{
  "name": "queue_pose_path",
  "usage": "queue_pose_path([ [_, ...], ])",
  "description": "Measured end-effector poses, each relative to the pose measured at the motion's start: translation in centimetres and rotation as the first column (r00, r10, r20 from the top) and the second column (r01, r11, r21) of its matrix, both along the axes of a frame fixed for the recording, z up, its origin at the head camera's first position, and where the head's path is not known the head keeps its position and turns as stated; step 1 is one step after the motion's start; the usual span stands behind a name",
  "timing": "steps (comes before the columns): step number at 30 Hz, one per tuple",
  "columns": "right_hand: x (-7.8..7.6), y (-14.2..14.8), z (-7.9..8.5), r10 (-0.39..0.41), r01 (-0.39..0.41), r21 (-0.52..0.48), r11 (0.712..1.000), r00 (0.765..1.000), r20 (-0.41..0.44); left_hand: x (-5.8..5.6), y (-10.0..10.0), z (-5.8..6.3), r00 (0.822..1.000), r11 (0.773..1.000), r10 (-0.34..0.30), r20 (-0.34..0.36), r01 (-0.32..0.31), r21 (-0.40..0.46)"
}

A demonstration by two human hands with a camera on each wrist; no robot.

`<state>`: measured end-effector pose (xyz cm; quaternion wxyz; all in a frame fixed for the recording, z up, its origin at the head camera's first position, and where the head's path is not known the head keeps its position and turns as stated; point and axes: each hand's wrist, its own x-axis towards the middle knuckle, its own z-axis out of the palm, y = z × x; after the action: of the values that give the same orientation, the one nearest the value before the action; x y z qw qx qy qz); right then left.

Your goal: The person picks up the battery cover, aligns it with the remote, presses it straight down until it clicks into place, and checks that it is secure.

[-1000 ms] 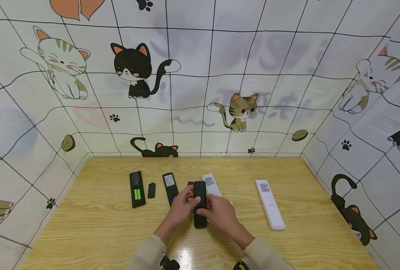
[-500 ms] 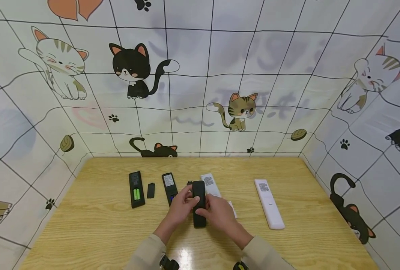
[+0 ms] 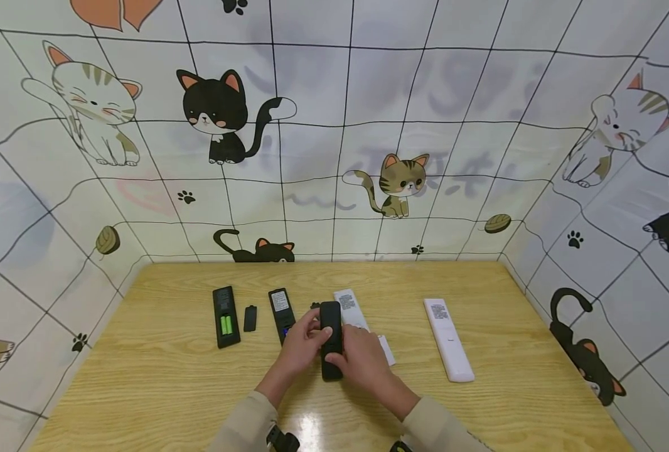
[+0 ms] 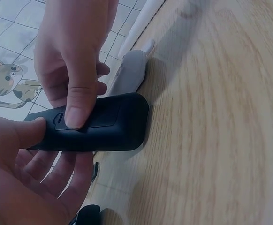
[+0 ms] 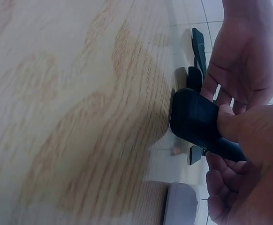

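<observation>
Right hand (image 3: 365, 358) lower on remote (image 3: 333, 343), tabletop (image 3: 334, 408) past end

Held remote (image 3: 335, 342) black; batteries (image 3: 226, 324) bright green; tabletop (image 3: 159, 376) yellowish, wood-grained.

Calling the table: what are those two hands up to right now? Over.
Left hand and right hand both gripping black remote. Right thumb on its back panel. White remote lies just beyond; nothing seen blocking the hands.
</observation>
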<state>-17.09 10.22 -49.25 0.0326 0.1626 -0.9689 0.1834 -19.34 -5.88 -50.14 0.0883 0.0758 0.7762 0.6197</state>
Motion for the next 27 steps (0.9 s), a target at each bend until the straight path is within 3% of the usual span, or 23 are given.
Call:
queue_pose_path([
  [10, 0.3, -0.3, 0.2, 0.020, -0.020, 0.054, 0.998, 1.000, -0.006, 0.0, -0.5, 0.0, 0.999, 0.998, -0.001, 0.040, -0.002, 0.058],
  [19, -0.2, 0.3, 0.1, 0.000, 0.006, -0.081, 0.997, 0.997, 0.076, 0.0, -0.2, 0.3, 0.999, 0.997, -0.022, 0.039, 0.019, 0.078],
  [21, -0.3, 0.4, 0.0, -0.003, 0.010, -0.091, 0.996, 0.997, 0.080, 0.4, -0.1, 1.2, 0.999, 0.997, -0.028, 0.033, 0.026, 0.079],
  [27, -0.4, 0.3, 0.1, -0.006, 0.012, -0.082, 0.997, 0.997, 0.078, 0.3, -0.2, 0.9, 0.998, 0.994, -0.025, 0.051, 0.019, 0.106],
])
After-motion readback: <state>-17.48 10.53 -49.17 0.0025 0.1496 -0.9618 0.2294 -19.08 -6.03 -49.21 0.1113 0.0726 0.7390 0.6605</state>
